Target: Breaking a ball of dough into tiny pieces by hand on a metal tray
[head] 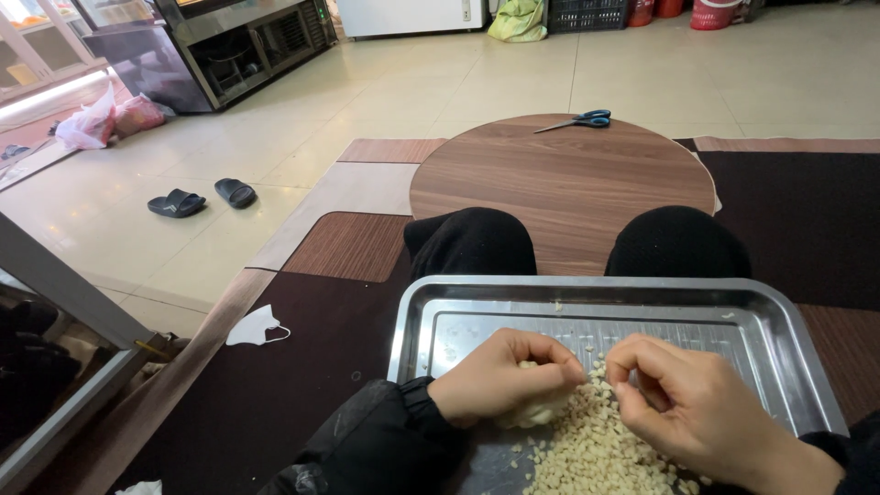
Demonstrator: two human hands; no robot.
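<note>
Step in hand — pinching bits off dough: left hand [500,376] closed on a pale lump [536,412] in the steel tray [779,321]; right hand [683,403] pinched beside it, above the pellet heap [596,454]. Next pinch needs a small, even bite.

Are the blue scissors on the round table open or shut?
Shut. The blue-handled scissors lie flat on the round wooden table with the blades together in one thin line and the two handle loops side by side.

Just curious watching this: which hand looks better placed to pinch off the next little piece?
Probably the right hand: its fingertips hover free over the pile of small pieces, while the left hand is wrapped around the pale lump.
</note>
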